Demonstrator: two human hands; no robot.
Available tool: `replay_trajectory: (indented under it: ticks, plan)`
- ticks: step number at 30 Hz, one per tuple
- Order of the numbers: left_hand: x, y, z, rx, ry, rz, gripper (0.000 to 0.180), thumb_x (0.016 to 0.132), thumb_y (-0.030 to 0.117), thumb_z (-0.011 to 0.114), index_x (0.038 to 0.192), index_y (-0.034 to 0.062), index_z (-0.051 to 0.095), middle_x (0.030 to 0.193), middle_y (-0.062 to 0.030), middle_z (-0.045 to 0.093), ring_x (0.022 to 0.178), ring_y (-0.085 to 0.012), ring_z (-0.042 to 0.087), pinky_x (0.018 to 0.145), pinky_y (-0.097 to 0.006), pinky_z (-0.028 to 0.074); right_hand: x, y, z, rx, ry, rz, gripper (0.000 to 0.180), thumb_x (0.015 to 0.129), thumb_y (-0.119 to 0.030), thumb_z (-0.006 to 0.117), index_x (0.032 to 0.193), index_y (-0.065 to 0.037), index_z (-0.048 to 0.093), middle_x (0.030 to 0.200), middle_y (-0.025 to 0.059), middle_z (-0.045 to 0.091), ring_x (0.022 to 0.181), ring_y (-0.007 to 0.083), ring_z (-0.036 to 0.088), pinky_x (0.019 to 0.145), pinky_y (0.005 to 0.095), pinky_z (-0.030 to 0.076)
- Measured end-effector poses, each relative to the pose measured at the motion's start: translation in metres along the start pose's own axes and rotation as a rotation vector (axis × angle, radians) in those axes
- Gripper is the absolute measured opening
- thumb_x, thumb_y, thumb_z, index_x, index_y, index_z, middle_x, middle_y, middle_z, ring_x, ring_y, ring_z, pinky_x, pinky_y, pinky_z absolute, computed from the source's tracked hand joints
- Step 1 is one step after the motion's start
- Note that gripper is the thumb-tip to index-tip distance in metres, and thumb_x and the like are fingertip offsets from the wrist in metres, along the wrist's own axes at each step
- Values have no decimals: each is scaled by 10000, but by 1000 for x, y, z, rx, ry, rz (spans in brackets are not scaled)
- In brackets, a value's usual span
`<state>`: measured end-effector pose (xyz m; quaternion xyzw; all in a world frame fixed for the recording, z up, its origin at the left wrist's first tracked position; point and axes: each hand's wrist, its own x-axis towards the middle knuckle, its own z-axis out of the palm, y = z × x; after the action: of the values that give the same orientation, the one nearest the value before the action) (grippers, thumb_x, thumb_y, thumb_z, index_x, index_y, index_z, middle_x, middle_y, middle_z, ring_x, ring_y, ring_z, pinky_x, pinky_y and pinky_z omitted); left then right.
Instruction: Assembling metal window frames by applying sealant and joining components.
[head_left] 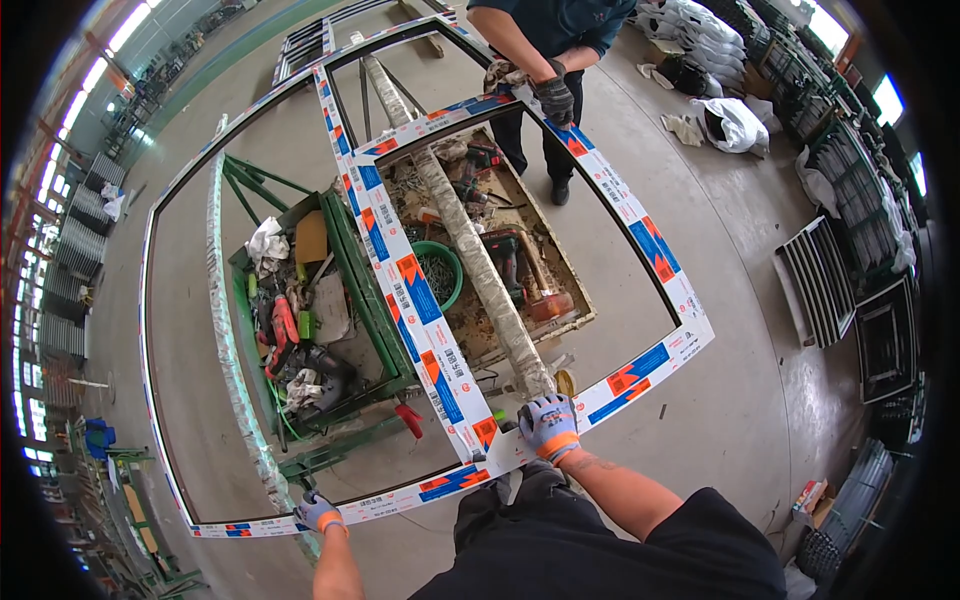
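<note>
— Hands?
— Gloved left hand (pixel 319 512) and right hand (pixel 548 426), both curled over near rail (pixel 450 483) of window frame (pixel 403 275).
— Markings?
— Printed lettering on blue, orange and white film (pixel 650 250).
— Surroundings?
— Wrapped bars (pixel 475 250) beneath; grey workshop floor (pixel 750 400); co-worker (pixel 555 35) at far side.

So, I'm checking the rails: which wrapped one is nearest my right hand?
The right rail, reaching your right hand; the other wrapped rail passes your left hand.

– Right glove (pixel 548 418) in view: pale grey, dark print (pixel 552 420) across the back, orange cuff (pixel 563 445)!
– Left glove (pixel 319 510) wears orange there too! And black short sleeves (pixel 715 540), dark trousers (pixel 522 500) below!
</note>
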<state>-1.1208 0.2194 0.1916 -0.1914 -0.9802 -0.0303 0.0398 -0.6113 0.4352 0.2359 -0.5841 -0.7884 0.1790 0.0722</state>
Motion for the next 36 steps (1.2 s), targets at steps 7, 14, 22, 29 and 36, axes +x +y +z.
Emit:
replay_trajectory:
  ticks: [7,14,22,29,36]
  plan:
    - [3,-9,6,9,40,12,269,796,279,669,941,53,678,992,-178,668,1058,-373,565,1027,-440,378,1,-2,0,22,21,-13,216,817,-329,622,847,-117,644,896,98,647,904,297,596,827,450,412]
    - [2,-7,8,-5,63,33,233,783,259,675,907,62,685,952,-173,668,1029,-370,569,994,-447,391,1,-1,0,19,28,-16,214,818,-331,626,839,-119,644,886,93,647,890,289,600,817,441,410]
    - [0,-8,10,33,155,65,149,779,244,663,857,123,705,901,-143,673,945,-340,593,970,-426,407,1,-2,-1,5,29,-19,212,818,-329,631,836,-119,648,882,89,648,892,285,603,811,438,412]
    - [-1,-1,4,7,66,19,112,791,209,680,870,133,702,927,-135,666,1033,-348,564,983,-456,393,1,0,3,10,55,-26,208,816,-328,633,833,-122,648,875,91,646,882,292,604,810,444,416]
    - [0,-4,11,26,108,-11,150,791,218,683,887,104,693,936,-149,660,1048,-355,559,990,-454,389,0,1,3,12,45,-17,203,816,-328,629,825,-127,653,866,92,648,883,296,605,816,447,420]
